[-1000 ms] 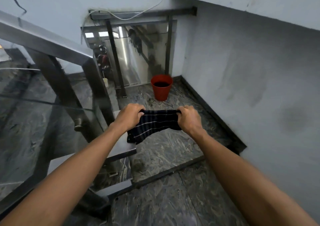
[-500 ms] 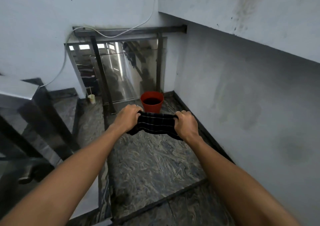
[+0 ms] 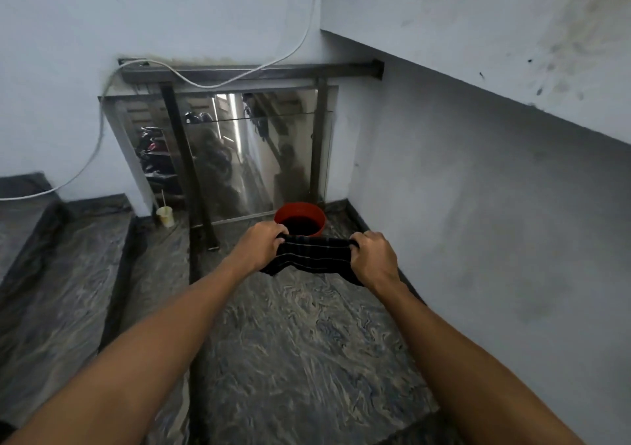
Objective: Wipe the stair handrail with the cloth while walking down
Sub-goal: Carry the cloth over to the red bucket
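Since one second ago the near glass railing has left the head view and the red bucket (image 3: 299, 220) is closer. The left hand (image 3: 260, 244) and the right hand (image 3: 373, 257) each grip one end of the dark cloth (image 3: 314, 254) with curled fingers, just in front of the bucket. The handrail (image 3: 252, 71) stands behind the bucket, untouched. Wiping could be missed if the cloth goes into the bucket.

You look down at a marbled grey floor (image 3: 307, 359) with steps (image 3: 61, 274) on the left; pale, smudged walls (image 3: 478, 205) close the corner; a glass panel (image 3: 259, 151) in a metal frame stands ahead; a white cable (image 3: 102, 130) trails down the wall; a red bucket (image 3: 300, 219) sits by the glass, a cup (image 3: 165, 216) nearby.
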